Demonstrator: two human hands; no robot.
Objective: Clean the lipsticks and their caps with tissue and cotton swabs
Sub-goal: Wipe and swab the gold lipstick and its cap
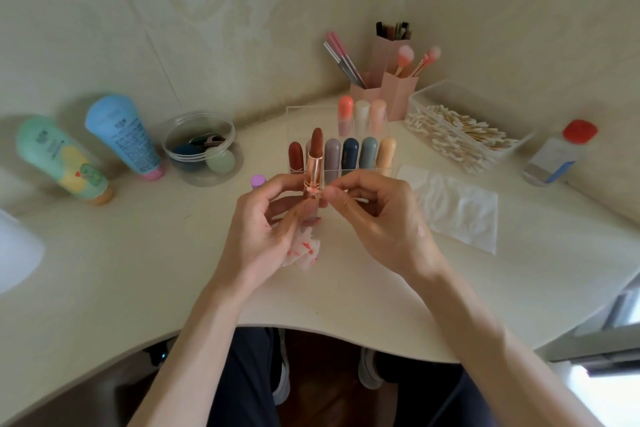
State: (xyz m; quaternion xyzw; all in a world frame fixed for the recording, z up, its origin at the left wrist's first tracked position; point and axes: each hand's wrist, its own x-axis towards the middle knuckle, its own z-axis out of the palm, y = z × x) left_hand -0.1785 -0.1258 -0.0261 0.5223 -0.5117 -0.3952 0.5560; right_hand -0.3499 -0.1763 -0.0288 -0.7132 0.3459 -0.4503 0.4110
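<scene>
My left hand [266, 222] grips an open lipstick [314, 163] upright by its base; the brown-red bullet stands out of a rose-gold tube. A crumpled tissue [303, 251] with red stains is tucked under the same hand. My right hand [377, 215] pinches a cotton swab [358, 199], and the swab's tip touches the rose-gold collar. Behind, a clear organiser [346, 152] holds several capped lipsticks in two rows.
A clear box of cotton swabs [460, 135] sits at the back right, with a flat tissue [457, 208] in front of it and a red-capped bottle [557, 156] beside. Pink brush holders [388, 87] stand in the corner. Two tubes [93, 146] and a round tub [201, 149] lie left.
</scene>
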